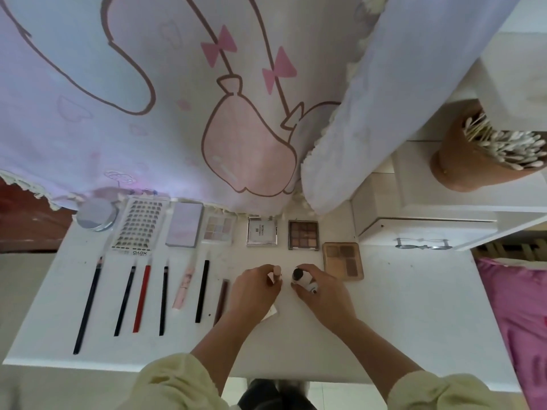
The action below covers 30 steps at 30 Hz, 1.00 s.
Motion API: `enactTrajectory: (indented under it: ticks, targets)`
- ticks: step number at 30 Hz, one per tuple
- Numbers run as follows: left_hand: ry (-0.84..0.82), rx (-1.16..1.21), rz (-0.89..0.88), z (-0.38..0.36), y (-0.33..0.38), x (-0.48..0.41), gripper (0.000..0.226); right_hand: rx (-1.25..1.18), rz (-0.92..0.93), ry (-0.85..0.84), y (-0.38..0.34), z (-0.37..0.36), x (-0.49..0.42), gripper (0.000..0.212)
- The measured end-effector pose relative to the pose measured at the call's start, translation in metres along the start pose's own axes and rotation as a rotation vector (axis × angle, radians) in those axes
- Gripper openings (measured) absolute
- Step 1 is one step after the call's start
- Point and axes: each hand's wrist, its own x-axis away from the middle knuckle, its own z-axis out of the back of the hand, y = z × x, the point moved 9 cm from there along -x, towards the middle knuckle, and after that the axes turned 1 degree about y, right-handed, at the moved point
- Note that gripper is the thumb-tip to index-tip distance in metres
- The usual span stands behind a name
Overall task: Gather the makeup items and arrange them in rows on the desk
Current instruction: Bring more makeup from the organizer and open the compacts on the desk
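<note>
On the white desk (pixel 399 315), a far row holds a round mirror (pixel 96 216), a lash tray (pixel 138 226), a lilac compact (pixel 184 224), a pale palette (pixel 218 228), a silver compact (pixel 262 231), a brown palette (pixel 303 235) and a tan palette (pixel 343 260). Nearer lies a row of pencils: black (pixel 87 306), dark (pixel 125 300), red (pixel 142 297), dark (pixel 163 300), a pink tube (pixel 184 287), black (pixel 202 291) and brown (pixel 221 301). My left hand (pixel 254 291) pinches a small pink-capped bottle (pixel 276 272). My right hand (pixel 322 294) grips a white bottle with a black cap (pixel 303 279).
A lilac cartoon-printed curtain (pixel 177 99) hangs over the desk's far edge. A white drawer unit (pixel 420 226) stands at the right, with a brown pot of cotton swabs (pixel 473 152) above it. Pink fabric (pixel 515 321) lies beyond the right edge. A small pale item (pixel 272 312) peeks from under my left hand.
</note>
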Motion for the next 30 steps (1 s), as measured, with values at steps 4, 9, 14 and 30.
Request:
enactTrajectory:
  ticks: [4,9,14,30]
  targets:
    - [-0.013,0.047,0.002,0.006,0.000,0.007,0.032,-0.009,-0.039,0.006,0.003,0.006,0.004,0.041]
    - [-0.009,0.144,0.160,0.011,-0.025,0.033,0.028,-0.128,-0.138,0.042,0.025,0.016,0.021,0.034]
    - [-0.283,0.657,0.508,-0.033,-0.036,0.075,0.043,-0.521,-0.390,0.086,0.060,0.029,0.050,0.026]
    - [-0.224,0.721,0.399,-0.117,0.065,0.056,0.036,-0.747,-0.546,0.111,0.162,0.101,0.042,0.018]
